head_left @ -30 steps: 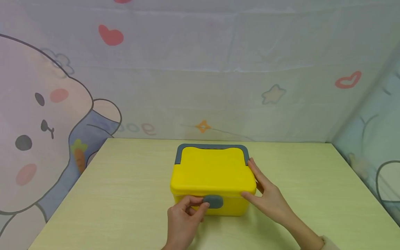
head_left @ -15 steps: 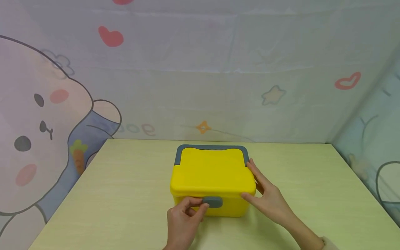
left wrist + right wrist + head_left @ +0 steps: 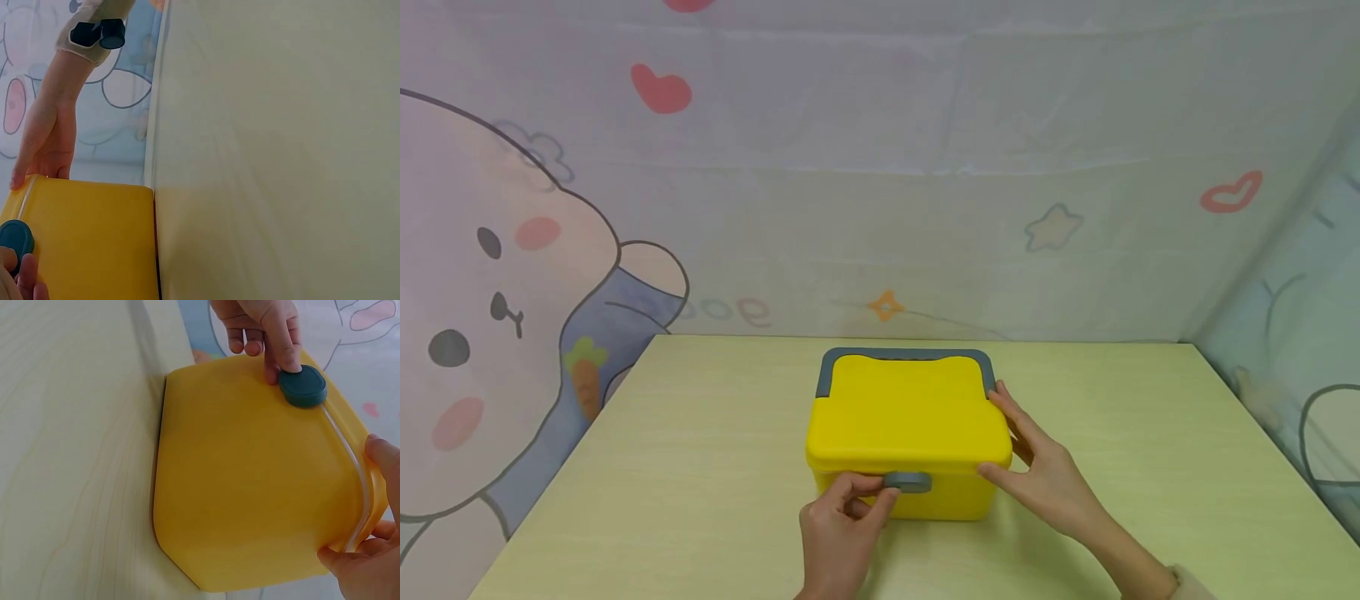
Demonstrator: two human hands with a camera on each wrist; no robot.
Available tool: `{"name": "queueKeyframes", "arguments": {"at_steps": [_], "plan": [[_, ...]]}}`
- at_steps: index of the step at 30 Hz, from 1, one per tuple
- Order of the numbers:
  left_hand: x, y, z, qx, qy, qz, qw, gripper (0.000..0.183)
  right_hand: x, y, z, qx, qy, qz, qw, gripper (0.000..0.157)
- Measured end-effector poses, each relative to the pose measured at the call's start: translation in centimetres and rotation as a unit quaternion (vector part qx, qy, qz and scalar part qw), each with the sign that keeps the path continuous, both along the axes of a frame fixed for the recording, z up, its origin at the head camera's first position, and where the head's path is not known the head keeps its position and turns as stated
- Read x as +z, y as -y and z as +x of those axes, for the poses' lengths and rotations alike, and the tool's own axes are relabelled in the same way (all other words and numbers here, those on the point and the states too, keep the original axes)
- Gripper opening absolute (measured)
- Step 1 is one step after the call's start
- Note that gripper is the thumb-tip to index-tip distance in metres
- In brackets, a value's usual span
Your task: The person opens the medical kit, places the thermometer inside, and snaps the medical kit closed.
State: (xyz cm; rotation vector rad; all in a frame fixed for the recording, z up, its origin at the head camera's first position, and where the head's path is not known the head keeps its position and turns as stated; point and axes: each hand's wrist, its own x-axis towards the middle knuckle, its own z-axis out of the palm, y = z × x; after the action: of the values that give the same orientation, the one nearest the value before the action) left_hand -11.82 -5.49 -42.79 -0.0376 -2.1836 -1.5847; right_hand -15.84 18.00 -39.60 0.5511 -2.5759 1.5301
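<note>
A yellow lunch box (image 3: 910, 412) stands on the table with its lid down and a grey-green carry handle (image 3: 910, 354) folded flat at the back. On its front is a grey-green latch (image 3: 908, 482), whose lower edge is swung outward. My left hand (image 3: 842, 529) pinches the latch's left edge between thumb and index finger. The right wrist view also shows that latch (image 3: 303, 386) standing off the front wall. My right hand (image 3: 1056, 492) holds the box's right front corner, thumb at the front and fingers along the lid's side. The inside of the box is hidden.
The pale wooden table (image 3: 715, 442) stretches out on both sides of the box. Behind it hangs a printed cloth backdrop (image 3: 850, 167) with a cartoon animal. Another cloth (image 3: 1300, 317) borders the right side.
The latch has tilted further outward and upward under my left hand, so it looks flatter from above. My right hand has kept its place on the box.
</note>
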Motion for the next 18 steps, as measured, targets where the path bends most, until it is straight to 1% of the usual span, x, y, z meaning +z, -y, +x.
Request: {"name": "queueKeyframes", "arguments": {"at_steps": [6, 15, 18], "plan": [[-0.07, -0.01, 0.05, 0.001, -0.028, 0.001, 0.9996, 0.012, 0.03, -0.01, -0.03, -0.003, 0.002, 0.002, 1.0, 0.075], [-0.13, 0.0, 0.06, 0.004, -0.044, -0.005, 0.999, 0.013, 0.07, 0.0, 0.01, -0.003, 0.006, 0.001, 1.0, 0.075], [-0.14, -0.01, 0.01, 0.006, -0.039, -0.007, 0.9992, 0.013, 0.08, -0.01, 0.03, -0.003, 0.008, 0.001, 1.0, 0.074]]}}
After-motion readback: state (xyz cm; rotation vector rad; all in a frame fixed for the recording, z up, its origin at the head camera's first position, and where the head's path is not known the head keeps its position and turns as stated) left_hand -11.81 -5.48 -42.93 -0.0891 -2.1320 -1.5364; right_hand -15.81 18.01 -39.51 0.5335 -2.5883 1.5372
